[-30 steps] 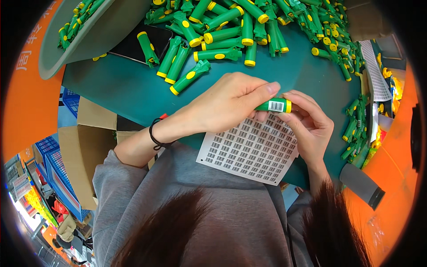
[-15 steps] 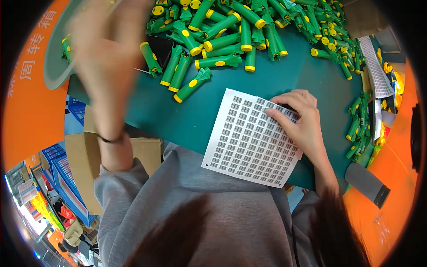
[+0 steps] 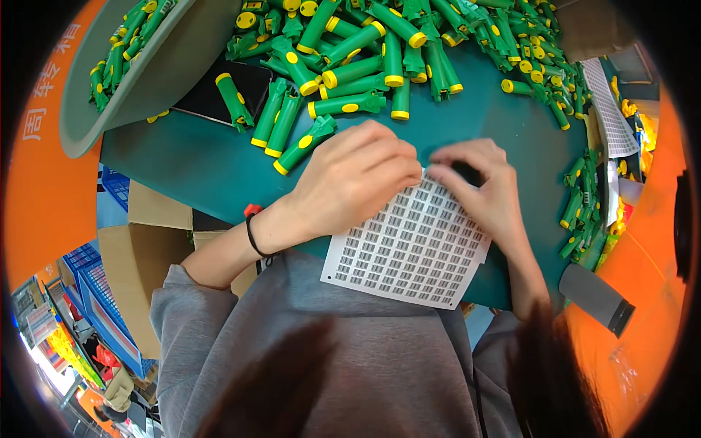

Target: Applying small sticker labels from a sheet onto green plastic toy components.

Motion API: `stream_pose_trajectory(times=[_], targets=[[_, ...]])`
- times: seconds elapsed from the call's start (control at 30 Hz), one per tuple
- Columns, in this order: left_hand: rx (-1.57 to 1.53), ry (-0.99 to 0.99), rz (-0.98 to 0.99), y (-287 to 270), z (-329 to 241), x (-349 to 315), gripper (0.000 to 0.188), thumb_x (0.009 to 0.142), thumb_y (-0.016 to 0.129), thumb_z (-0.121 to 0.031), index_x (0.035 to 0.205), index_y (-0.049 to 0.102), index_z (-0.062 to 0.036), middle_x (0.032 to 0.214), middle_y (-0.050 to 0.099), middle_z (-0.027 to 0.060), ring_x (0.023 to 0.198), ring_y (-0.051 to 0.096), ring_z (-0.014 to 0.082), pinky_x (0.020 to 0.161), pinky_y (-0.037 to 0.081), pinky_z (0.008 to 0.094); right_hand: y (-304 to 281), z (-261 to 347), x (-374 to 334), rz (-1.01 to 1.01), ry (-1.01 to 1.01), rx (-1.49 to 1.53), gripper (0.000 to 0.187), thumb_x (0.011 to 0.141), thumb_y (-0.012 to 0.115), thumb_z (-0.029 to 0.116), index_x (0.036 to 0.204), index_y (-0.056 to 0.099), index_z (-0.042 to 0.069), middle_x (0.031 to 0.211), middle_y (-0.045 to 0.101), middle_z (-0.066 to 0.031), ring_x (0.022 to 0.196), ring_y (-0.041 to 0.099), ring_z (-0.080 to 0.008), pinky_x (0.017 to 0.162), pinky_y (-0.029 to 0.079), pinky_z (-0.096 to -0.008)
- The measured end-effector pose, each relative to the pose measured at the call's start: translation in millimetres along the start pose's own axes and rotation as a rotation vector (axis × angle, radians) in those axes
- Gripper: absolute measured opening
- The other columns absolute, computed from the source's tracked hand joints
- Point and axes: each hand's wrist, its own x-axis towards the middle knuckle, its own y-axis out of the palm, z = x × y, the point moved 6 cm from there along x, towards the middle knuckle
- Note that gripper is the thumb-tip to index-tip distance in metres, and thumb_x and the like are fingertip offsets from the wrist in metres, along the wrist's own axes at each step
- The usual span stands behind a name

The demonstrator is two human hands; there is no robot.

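A white sheet of small printed labels (image 3: pixel 405 252) lies tilted at the table's near edge, partly over my lap. My left hand (image 3: pixel 358 175) is closed at the sheet's top edge, its fingertips pressed together there. Just to the right, my right hand (image 3: pixel 485 186) is over the sheet's upper right corner. Its thumb and forefinger are curled towards each other beside the left fingertips, slightly blurred; what they pinch, if anything, does not show. Beyond my left hand lies a green tube-shaped piece with a yellow end (image 3: pixel 303 146).
Many more green pieces (image 3: pixel 358 69) are heaped at the back. A grey-green basin (image 3: pixel 84 139) with similar pieces stands at left, beside a dark flat device (image 3: pixel 197 98). A grey cylinder (image 3: pixel 595 299) lies at right. An open cardboard box (image 3: pixel 131 277) sits below the table's left edge.
My left hand has come down from the basin at the upper left to the sheet's top edge. My right thumb and fingers have shifted up and left, off the labels' face.
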Motion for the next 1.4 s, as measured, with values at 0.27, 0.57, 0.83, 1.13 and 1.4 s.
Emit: stream_pose_trajectory(times=[0.27, 0.57, 0.83, 1.13, 1.4], targets=[[-0.300, -0.308, -0.171, -22.0, 11.2, 13.4, 0.016, 0.084, 0.077, -0.004, 0.096, 0.066, -0.0023, 0.102, 0.069, 0.0092, 0.094, 0.064, 0.0261, 0.080, 0.050, 0.0335, -21.0, -33.8, 66.9, -0.304, -0.016, -0.192, 0.038, 0.085, 0.081, 0.017, 0.118, 0.065, 0.006, 0.106, 0.069, -0.0082, 0.096, 0.062, -0.0221, 0.086, 0.052, -0.0346], [-0.379, -0.332, -0.170, -31.2, 3.7, 26.9, 0.011, 0.087, 0.075, -0.002, 0.095, 0.067, -0.0022, 0.107, 0.069, 0.0097, 0.096, 0.063, 0.0204, 0.085, 0.049, 0.0317, -44.6, -38.4, 28.2, -0.462, 0.054, 0.511, 0.031, 0.087, 0.074, -0.004, 0.117, 0.067, -0.003, 0.120, 0.065, -0.0095, 0.105, 0.066, -0.0163, 0.093, 0.053, -0.0280], [-0.504, -0.254, -0.050, -22.4, -16.1, 55.0, 0.010, 0.090, 0.073, -0.007, 0.098, 0.067, -0.0035, 0.108, 0.070, 0.0090, 0.105, 0.063, 0.0207, 0.094, 0.047, 0.0332, -30.4, 10.9, -27.7, -0.232, -0.106, 0.718, 0.043, 0.082, 0.070, -0.018, 0.123, 0.062, -0.007, 0.131, 0.057, -0.0168, 0.121, 0.060, -0.0245, 0.100, 0.055, -0.0352], [-0.621, -0.466, 0.099, -13.2, -14.0, 50.8, 0.008, 0.091, 0.072, -0.004, 0.096, 0.069, 0.0011, 0.102, 0.071, 0.0091, 0.098, 0.066, 0.0165, 0.090, 0.051, 0.0303, -28.1, 12.1, -30.0, -0.200, -0.143, 0.722, 0.041, 0.082, 0.071, -0.018, 0.120, 0.061, -0.008, 0.125, 0.061, -0.0185, 0.119, 0.063, -0.0269, 0.100, 0.057, -0.0377], [-0.552, -0.449, 0.104, -14.6, -14.9, 47.5, 0.009, 0.090, 0.072, -0.003, 0.097, 0.070, 0.0021, 0.100, 0.071, 0.0089, 0.098, 0.067, 0.0166, 0.089, 0.052, 0.0300, -26.3, 14.2, -31.4, -0.202, -0.092, 0.762, 0.039, 0.083, 0.070, -0.018, 0.120, 0.061, -0.009, 0.125, 0.062, -0.0186, 0.119, 0.063, -0.0266, 0.100, 0.058, -0.0376]])
